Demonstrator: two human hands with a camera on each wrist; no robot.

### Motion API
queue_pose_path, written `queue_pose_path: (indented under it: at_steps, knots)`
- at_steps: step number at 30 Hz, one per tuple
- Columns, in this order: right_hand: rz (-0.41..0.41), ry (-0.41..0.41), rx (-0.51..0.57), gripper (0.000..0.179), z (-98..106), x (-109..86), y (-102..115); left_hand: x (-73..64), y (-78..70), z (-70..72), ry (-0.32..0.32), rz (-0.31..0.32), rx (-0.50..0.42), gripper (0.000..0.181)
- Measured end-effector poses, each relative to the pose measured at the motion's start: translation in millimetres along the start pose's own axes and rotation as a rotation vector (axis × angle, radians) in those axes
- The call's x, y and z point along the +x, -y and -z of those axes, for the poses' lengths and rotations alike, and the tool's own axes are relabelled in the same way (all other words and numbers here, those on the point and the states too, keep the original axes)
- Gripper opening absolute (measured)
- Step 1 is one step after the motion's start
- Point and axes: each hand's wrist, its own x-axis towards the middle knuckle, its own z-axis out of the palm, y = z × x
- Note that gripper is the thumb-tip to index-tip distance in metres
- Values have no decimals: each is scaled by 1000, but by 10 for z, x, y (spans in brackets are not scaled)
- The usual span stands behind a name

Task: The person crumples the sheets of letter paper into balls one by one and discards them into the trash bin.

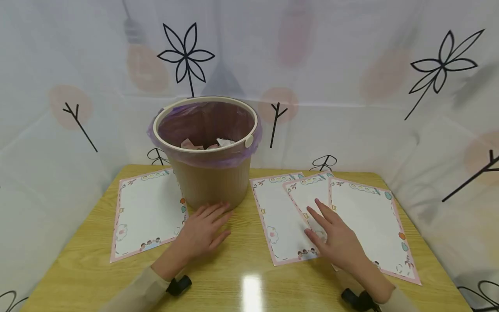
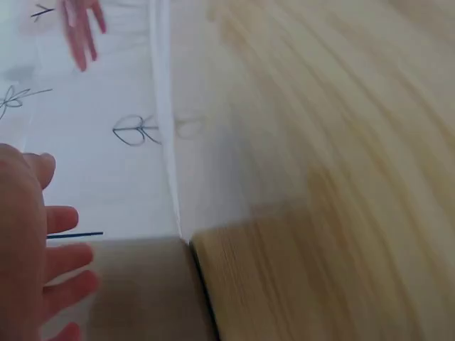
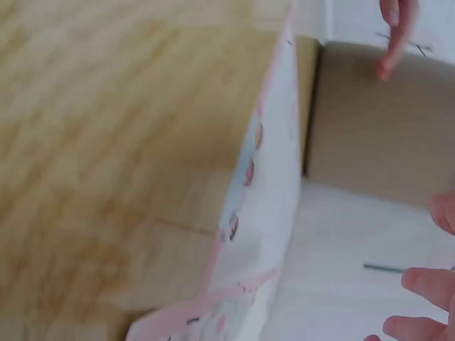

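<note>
A beige bin (image 1: 210,184) lined with a purple plastic bag (image 1: 230,161) stands upright at the back of the table. Close in front of its base is my left hand (image 1: 202,234), fingers spread and holding nothing. My right hand (image 1: 341,245), also with fingers apart and nothing in them, hovers over paper sheets on the right. Those sheets have pink decorated borders: one on the left (image 1: 269,216), one in the middle (image 1: 306,188) and one on the right (image 1: 370,225), partly overlapping. Inside the bin lie pieces of crumpled paper (image 1: 191,145).
Another bordered sheet (image 1: 150,212) lies left of the bin, which hides part of its edge. The wooden table (image 1: 238,260) backs onto a white cloth (image 1: 331,130) with printed flowers and twigs. Black cameras (image 1: 179,286) are worn at both wrists.
</note>
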Motion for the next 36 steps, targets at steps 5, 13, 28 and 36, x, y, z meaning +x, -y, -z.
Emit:
queue_pose_path:
  at_steps: [5,13,28,36]
  knots:
    - [-80,-48,136,54,95,15,-139,49,-48,-70,7,73,-164,43]
    - [-177,-129,173,46,222,5,-511,247,-147,-201,167,208,-392,44]
    - [-511,130,169,68,361,-239,-1514,894,-305,-597,316,417,-947,36]
    - [-542,374,123,102,349,-271,-1854,1199,-405,-883,291,453,-1141,32]
